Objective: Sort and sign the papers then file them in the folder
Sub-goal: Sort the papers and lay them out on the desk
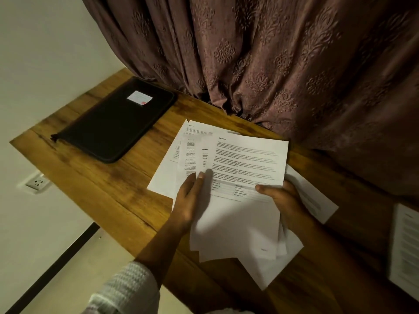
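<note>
Several printed white papers [247, 159] are fanned out above the middle of the wooden table [95, 177]. My left hand [191, 200] grips the left side of the fan, thumb on top. My right hand [283, 200] holds the front sheet by its lower right corner. Another sheet [315, 196] lies flat on the table behind my right hand. A closed black zip folder [113, 123] with a small white label lies flat at the table's far left, well apart from both hands. No pen is in view.
A brown patterned curtain [283, 64] hangs along the table's far edge, touching it. One more printed sheet [405, 245] lies at the right edge of the view. A wall socket [37, 182] sits below the table's left side.
</note>
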